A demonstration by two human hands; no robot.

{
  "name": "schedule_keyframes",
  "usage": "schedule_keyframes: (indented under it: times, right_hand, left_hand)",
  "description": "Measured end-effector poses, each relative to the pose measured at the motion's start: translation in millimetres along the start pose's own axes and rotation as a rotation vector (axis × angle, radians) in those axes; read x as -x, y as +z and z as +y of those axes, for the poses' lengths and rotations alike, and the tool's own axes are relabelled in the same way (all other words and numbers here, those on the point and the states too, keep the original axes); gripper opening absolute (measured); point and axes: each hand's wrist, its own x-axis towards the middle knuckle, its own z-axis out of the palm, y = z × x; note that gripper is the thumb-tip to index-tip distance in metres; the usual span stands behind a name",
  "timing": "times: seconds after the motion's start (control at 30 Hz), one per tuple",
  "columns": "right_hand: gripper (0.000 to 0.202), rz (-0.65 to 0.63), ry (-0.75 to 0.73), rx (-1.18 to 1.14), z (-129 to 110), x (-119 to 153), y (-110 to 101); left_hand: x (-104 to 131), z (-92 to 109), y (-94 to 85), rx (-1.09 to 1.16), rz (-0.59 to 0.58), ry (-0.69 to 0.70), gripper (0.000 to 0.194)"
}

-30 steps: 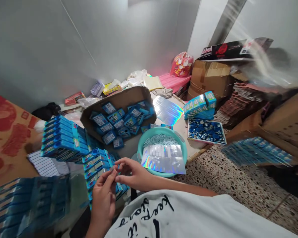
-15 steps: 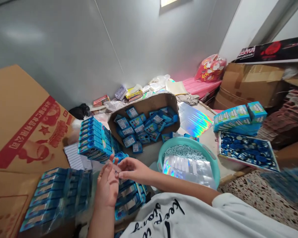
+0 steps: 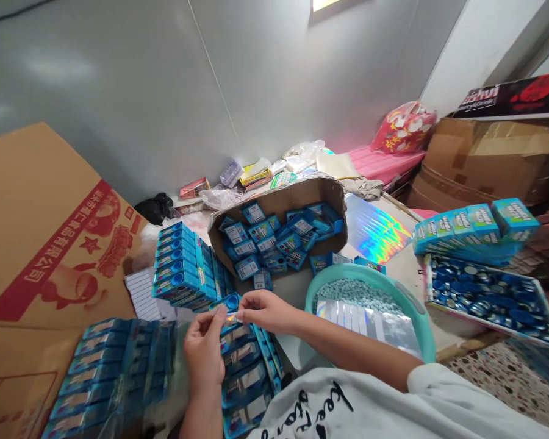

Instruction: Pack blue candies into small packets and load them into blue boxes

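L hand (image 3: 204, 353) is pinching one end of a small shiny film piece (image 3: 231, 317) above stacked blue boxes (image 3: 241, 381); it's prob. feeling v. light, flexible & easily creased, edges being the best hold. R hand (image 3: 269, 312) is pinching the other end, left of the teal basin (image 3: 427, 341).

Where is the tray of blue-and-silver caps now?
In the head view, the tray lies at the right, just in front of the row of blue boxes.
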Motion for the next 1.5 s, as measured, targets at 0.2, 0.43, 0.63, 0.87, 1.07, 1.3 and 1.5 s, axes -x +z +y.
schedule_keyframes:
  times: [0.2, 0.43, 0.63, 0.87, 1.07, 1.3, 1.5]
  right_hand:
    - [0.017, -0.031, -0.141, 0.308, -11.8, -18.4, -20.5]
    - [0.038, -0.115, -0.119, 0.243, -2.0, -33.5, -34.4]
    - [0.036, -0.098, -0.010, 0.220, 19.2, -48.2, -34.7]
    - [0.028, -0.025, 0.021, 0.057, 39.9, -47.7, -25.2]
    - [0.039, 0.009, 0.069, -0.186, 60.8, -50.4, -21.1]
    - [0.053, 0.152, 0.165, -0.255, 90.8, -51.0, -13.4]
    - [0.051, 0.274, 0.259, -0.157, 124.7, -32.0, -8.2]
  left_hand:
    - [-13.0, 4.1, -4.7, -0.095, 0.008, 0.076, 0.048]
    - [-25.6, 0.8, -15.0, -0.538, -0.013, 0.259, 0.039]
    - [-38.3, -7.8, -12.9, -0.733, -0.045, 0.348, 0.034]
    - [-51.8, -14.3, -11.9, -0.751, -0.062, 0.309, 0.032]
    - [-55.6, -17.3, -15.6, -0.692, -0.074, 0.257, 0.038]
    - [-58.4, -26.5, -16.5, -0.511, -0.026, 0.160, 0.050]
    - [-65.0, -46.9, -45.8, -0.222, 0.061, 0.057, 0.051]
